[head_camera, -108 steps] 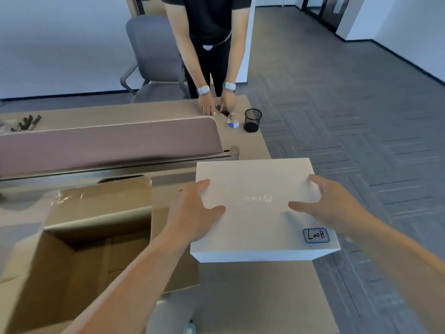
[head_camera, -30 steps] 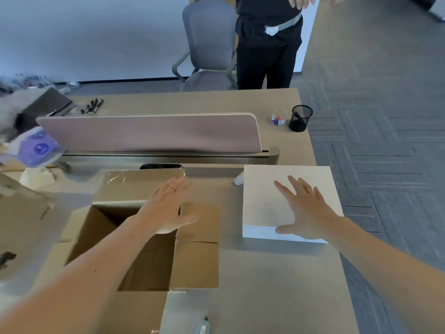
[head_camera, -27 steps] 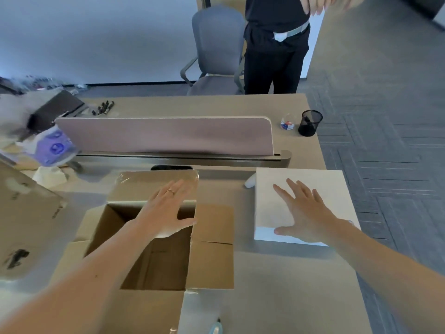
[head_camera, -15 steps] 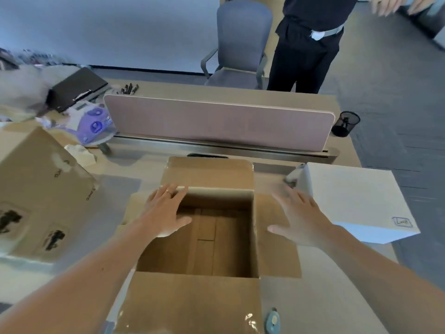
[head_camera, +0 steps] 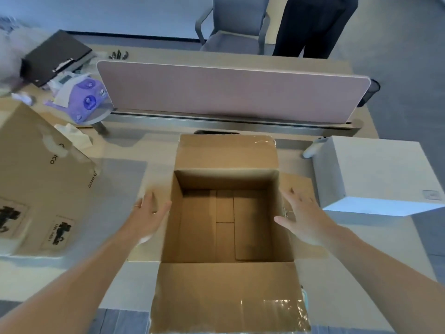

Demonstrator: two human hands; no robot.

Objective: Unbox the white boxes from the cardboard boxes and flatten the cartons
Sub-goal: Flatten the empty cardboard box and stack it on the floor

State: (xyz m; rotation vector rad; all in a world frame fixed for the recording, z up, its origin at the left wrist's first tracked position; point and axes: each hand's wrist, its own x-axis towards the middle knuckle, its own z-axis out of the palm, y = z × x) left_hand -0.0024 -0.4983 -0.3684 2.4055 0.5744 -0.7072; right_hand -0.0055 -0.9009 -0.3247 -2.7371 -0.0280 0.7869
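Both hands are open and hold nothing: the left hand is beside the left wall of the empty carton, the right hand beside its right wall. The carton looks light and stiff, so I would grip opposite walls. The white box stands at the right.

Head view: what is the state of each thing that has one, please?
Open carton: upright, all four flaps folded out, empty.
White box: closed, on the desk right of the carton.
Second carton: shut, not flattened, at left.
Left hand: open, on the carton's left flap.
Right hand: open, at the carton's right flap.
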